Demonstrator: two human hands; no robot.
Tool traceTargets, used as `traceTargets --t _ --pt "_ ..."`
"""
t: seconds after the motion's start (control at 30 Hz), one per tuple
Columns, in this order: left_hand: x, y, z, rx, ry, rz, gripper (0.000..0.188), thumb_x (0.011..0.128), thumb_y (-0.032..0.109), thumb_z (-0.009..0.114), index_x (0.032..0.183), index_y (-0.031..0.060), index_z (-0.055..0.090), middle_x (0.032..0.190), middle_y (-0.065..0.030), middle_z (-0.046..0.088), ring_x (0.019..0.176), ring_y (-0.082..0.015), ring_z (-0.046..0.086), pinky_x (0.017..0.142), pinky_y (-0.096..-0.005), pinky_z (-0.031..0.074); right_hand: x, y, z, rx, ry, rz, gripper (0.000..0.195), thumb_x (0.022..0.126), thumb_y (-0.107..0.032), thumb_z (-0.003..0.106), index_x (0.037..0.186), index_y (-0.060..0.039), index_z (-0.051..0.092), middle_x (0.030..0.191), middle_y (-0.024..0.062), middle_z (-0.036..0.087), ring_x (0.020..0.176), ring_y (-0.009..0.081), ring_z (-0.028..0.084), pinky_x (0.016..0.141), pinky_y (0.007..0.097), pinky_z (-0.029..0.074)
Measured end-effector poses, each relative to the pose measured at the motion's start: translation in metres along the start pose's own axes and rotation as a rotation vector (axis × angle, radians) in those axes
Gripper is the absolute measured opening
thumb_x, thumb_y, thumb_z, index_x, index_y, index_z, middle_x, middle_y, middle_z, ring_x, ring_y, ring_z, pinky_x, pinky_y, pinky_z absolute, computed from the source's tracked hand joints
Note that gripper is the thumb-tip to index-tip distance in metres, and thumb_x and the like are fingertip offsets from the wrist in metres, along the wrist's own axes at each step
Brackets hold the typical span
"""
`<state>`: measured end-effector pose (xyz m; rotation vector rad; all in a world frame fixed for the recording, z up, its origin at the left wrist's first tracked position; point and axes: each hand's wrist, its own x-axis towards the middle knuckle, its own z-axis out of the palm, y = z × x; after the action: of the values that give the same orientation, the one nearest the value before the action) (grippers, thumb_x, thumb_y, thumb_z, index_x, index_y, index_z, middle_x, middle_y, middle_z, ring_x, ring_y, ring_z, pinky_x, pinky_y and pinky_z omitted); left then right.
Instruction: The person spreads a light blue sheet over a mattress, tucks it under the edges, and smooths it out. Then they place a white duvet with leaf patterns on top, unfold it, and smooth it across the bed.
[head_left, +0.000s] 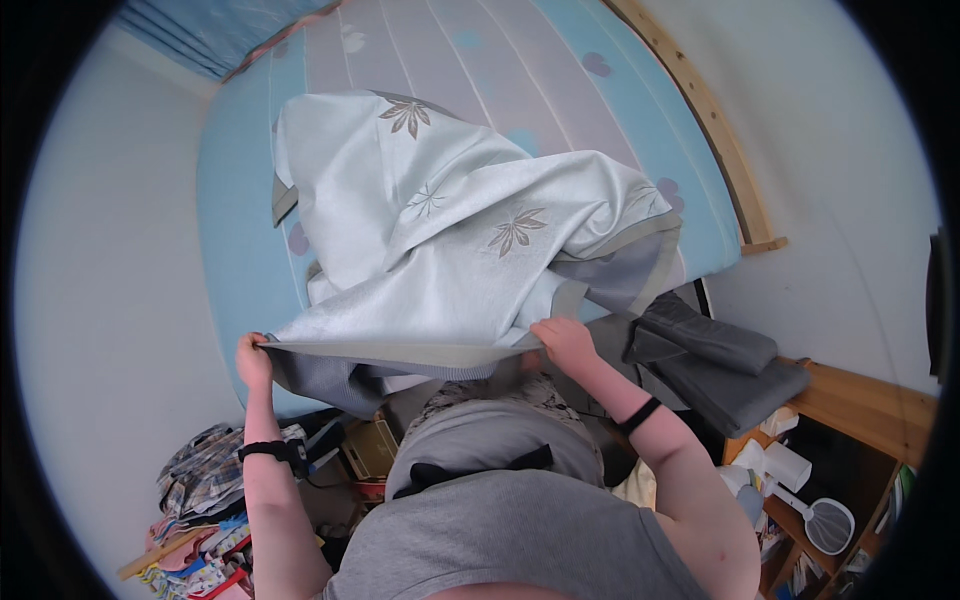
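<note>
A pale silvery summer sleeping mat (442, 277) with brown leaf motifs and a beige border lies rumpled over the bed. My left hand (253, 361) grips one end of its near bordered edge. At the other end of that edge, my right hand (566, 345) holds the border. Between my hands the edge is stretched almost straight, in front of my waist, and the grey ribbed underside hangs below it. Another corner is turned over to the right, showing more grey backing. Beneath the mat is a mattress (240, 262) in a blue and mauve striped sheet with heart prints.
Folded dark grey cushions (720, 367) rest at the right, beside a wooden shelf unit (862, 405). An electric fly swatter (829, 525) leans there. Piled clothes (206, 480) lie at lower left. A wooden bed rail (705, 112) runs along the right wall; blue curtains (225, 30) hang far left.
</note>
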<state>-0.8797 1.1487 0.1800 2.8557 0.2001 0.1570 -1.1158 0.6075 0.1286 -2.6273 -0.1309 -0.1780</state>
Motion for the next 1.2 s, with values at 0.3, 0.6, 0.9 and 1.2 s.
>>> traceTargets --t 0.3,0.6,0.9,1.2 --pt "0.049 0.017 0.015 -0.400 0.148 0.122 0.018 0.074 -0.009 0.042 0.070 0.0032 0.053 0.094 -0.0104 0.065 0.090 -0.0234 0.061 0.085 -0.0339 0.046 -0.064 -0.040 -0.054 -0.122 -0.012 -0.041 0.024 0.071 -0.013 0.059 0.094 -0.0158 0.062 0.085 -0.0020 0.062 0.079 0.0173 0.060 0.059 0.0294 0.047" --pt "0.148 0.057 -0.062 -0.647 0.377 0.131 0.019 0.071 -0.011 0.041 0.066 0.0045 0.051 0.113 -0.0133 0.061 0.100 -0.0233 0.056 0.095 -0.0357 0.040 -0.043 -0.025 -0.006 0.059 -0.213 -0.095 0.015 0.072 -0.012 0.057 0.088 -0.0123 0.057 0.085 -0.0002 0.056 0.086 0.0193 0.056 0.062 0.0321 0.051" --pt "0.157 -0.012 -0.074 -0.506 0.313 0.027 0.018 0.070 -0.009 0.043 0.065 0.0050 0.053 0.113 -0.0117 0.063 0.100 -0.0227 0.057 0.092 -0.0342 0.043 -0.087 0.045 0.040 0.035 -0.393 0.151 0.003 0.078 -0.015 0.060 0.081 -0.0142 0.061 0.080 -0.0020 0.057 0.088 0.0201 0.057 0.063 0.0355 0.051" --pt "0.111 -0.059 -0.036 0.014 0.000 -0.150 0.016 0.073 0.000 0.045 0.068 0.0044 0.060 0.080 -0.0134 0.067 0.076 -0.0234 0.062 0.075 -0.0354 0.048 -0.032 0.147 0.042 0.130 -0.022 0.822 0.075 0.072 -0.026 0.072 0.136 -0.0084 0.037 0.137 0.0164 0.038 0.121 0.0350 0.044 0.090 0.0425 0.047"
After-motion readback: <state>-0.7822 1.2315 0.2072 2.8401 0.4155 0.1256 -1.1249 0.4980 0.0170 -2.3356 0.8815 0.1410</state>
